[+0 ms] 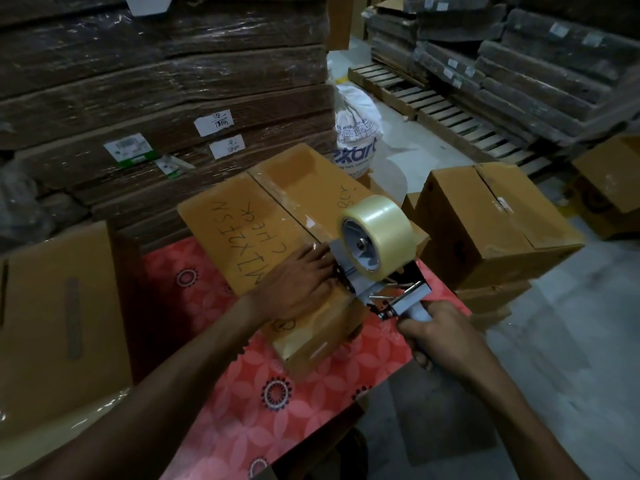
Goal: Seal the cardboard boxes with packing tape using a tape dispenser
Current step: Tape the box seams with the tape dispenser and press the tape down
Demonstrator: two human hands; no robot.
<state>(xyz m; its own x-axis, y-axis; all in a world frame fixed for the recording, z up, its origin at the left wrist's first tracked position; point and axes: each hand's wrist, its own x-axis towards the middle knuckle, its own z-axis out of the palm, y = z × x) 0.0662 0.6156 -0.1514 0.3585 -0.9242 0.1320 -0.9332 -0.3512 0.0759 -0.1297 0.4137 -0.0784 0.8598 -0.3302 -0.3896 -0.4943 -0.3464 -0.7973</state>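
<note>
Under the work I see a red tablecloth [242, 420] printed with pale petals and dark round flowers. Behind it stand tall stacks of flattened cardboard [173, 81] in clear wrap, carrying white handwritten labels [213, 124] and a green-edged sticker [129, 149]. A white printed sack [356, 133] stands at the stack's corner. To the right, wooden pallets [446, 109] lie on the grey floor [571, 358], with lower wrapped bundles [540, 71] on them.
</note>
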